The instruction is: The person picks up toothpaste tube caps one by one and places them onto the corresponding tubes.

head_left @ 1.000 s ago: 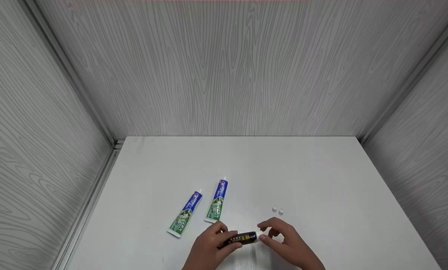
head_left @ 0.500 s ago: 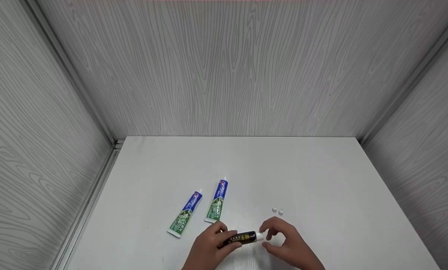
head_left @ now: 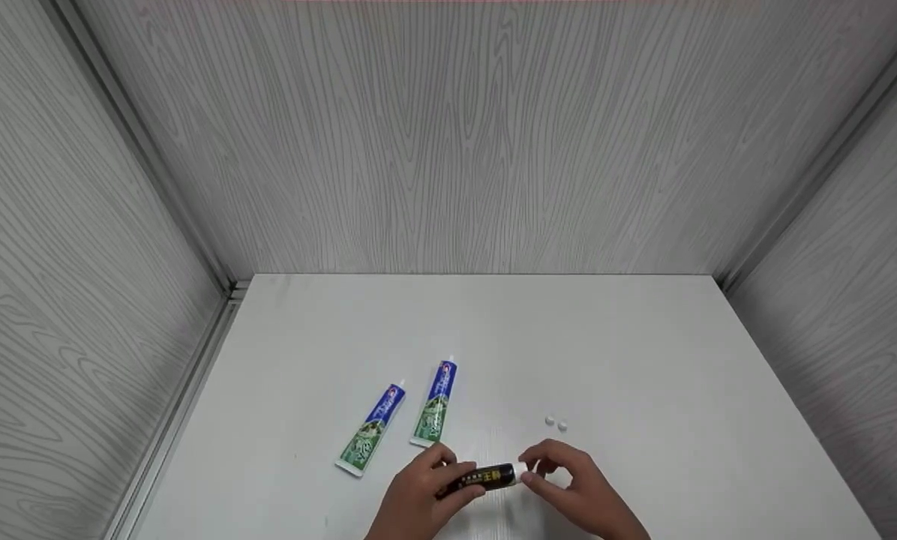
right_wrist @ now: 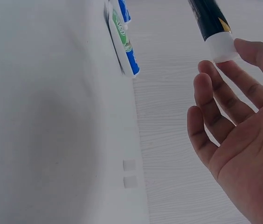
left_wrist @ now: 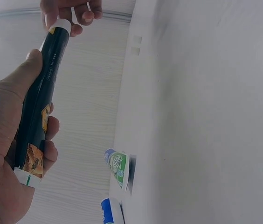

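My left hand (head_left: 418, 491) grips a black toothpaste tube (head_left: 493, 477) with yellow lettering, its thumb along one side and fingers curled round the other. The tube lies roughly level in the head view, its white cap (right_wrist: 221, 46) pointing right. At that end my right hand (head_left: 580, 487) pinches the cap between thumb and index finger; its other fingers are loosely bent below, as the right wrist view shows. The left wrist view has the tube's white crimped end (left_wrist: 26, 177) against the left palm.
Two blue and green toothpaste tubes, one at left (head_left: 370, 429) and one nearer the middle (head_left: 435, 401), lie uncapped on the white table (head_left: 606, 337). Two small white caps (head_left: 556, 424) lie beyond my right hand. Grey wood-grain panels (head_left: 448, 135) enclose the table at back and sides.
My right thumb and index finger came off the cap half a second ago, opening slightly, and now close on it again. The left hand and the black tube stay in place.
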Motion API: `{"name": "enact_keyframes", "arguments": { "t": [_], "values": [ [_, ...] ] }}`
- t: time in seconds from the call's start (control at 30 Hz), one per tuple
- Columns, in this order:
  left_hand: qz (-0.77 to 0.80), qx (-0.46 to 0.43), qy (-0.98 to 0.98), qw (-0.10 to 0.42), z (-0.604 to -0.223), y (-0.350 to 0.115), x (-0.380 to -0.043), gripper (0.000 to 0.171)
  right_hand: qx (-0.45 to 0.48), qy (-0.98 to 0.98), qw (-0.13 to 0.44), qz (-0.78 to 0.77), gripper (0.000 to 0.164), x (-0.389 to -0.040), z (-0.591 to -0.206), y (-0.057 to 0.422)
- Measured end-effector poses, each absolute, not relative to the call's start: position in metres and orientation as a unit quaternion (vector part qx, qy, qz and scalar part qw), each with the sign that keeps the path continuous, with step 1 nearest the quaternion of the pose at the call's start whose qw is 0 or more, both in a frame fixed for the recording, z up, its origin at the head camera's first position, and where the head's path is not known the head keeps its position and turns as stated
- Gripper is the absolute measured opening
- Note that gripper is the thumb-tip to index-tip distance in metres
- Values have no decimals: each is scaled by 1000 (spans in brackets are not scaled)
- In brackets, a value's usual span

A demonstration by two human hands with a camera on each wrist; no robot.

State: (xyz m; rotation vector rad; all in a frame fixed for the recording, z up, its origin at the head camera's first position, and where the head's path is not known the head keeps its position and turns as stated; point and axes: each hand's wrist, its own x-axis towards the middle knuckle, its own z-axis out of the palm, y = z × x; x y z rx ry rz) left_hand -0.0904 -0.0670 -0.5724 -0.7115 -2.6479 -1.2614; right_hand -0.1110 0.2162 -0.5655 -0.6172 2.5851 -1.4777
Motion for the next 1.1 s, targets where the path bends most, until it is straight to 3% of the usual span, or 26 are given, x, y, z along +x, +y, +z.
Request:
{"name": "enact_keyframes", "arguments": {
  "t": [0.43, 0.8, 1.1],
  "values": [
    [-427, -238, -871, 56, -572, -64, -90, 43, -177, 844, 85, -499, 23, -114, -569, 219],
    [-426, -239, -871, 47, -573, -63, -92, 43, -188, 840, 37, -508, 14, -110, -566, 222],
    [-420, -233, -876, 50, -573, -64, -92, 44, -254, 825, 11, -505, 32, -106, -568, 224]
  ]
}}
